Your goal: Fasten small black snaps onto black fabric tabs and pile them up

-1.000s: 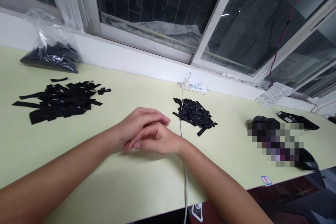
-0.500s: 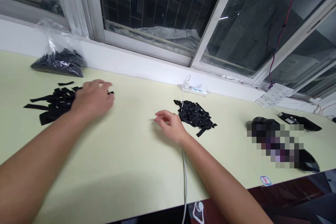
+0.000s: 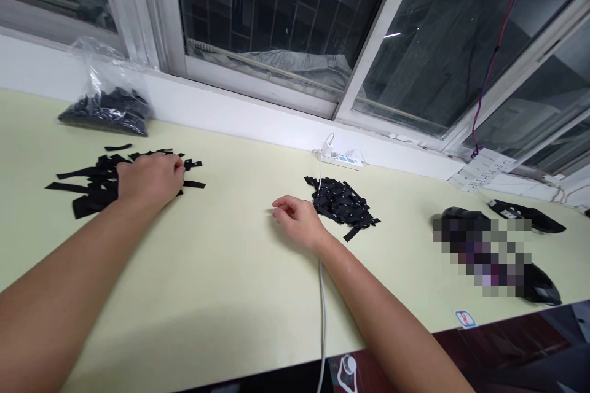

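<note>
on a pale green bench [image 3: 221, 295] below dark windows, a person's left hand [image 3: 150, 179] is pressing down on a scattered pile of long black strips [image 3: 94, 181], fingers curled into them. the right hand [image 3: 299, 221] is resting loosely curled and holding nothing, just beside a heap of small black pieces [image 3: 343, 201], over a white cable [image 3: 321, 313].

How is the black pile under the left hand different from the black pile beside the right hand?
The left pile is spread flat, with long loose strips; the right pile is a tight heap of shorter pieces. The left hand rests on its pile; the right hand lies beside the other. Both piles are black, on the table.
</note>
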`<state>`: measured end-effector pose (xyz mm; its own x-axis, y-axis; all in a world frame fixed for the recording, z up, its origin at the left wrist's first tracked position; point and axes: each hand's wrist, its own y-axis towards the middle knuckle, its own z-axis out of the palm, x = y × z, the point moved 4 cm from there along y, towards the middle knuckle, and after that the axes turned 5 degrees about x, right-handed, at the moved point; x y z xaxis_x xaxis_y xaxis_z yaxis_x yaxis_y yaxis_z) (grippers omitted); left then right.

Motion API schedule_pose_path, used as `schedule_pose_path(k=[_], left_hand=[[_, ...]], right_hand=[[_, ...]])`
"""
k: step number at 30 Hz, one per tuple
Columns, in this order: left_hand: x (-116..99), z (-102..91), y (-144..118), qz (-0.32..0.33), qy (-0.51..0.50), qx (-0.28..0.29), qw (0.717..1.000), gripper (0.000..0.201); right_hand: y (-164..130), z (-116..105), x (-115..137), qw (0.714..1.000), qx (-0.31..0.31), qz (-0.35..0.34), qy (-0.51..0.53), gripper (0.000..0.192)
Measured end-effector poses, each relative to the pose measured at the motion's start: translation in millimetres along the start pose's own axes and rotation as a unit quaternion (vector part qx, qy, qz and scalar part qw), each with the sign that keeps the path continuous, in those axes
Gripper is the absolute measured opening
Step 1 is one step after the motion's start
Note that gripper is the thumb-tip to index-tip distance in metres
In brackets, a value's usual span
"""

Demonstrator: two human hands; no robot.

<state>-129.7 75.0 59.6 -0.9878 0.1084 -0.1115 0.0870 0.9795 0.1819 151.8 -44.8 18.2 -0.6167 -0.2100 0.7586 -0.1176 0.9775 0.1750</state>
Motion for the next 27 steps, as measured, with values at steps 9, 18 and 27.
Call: schedule_pose_path(k=[9,18,27], left_hand=[[1,5.5,2,0.006,-0.016,0.016,1.000,0.037],[3,10.9,7,0.012,-0.020,0.050,0.998,0.034],[-3,7.3,4,0.017,0.000,-0.021,1.000,0.035]], right_hand=[[0,0,-1,1.000,0.008,0.000,-0.005,0.017],[0,1,0,1.000,0.016,0.003,-0.014,0.017],[0,1,0,1.000,0.021,-0.004,-0.017,0.018]])
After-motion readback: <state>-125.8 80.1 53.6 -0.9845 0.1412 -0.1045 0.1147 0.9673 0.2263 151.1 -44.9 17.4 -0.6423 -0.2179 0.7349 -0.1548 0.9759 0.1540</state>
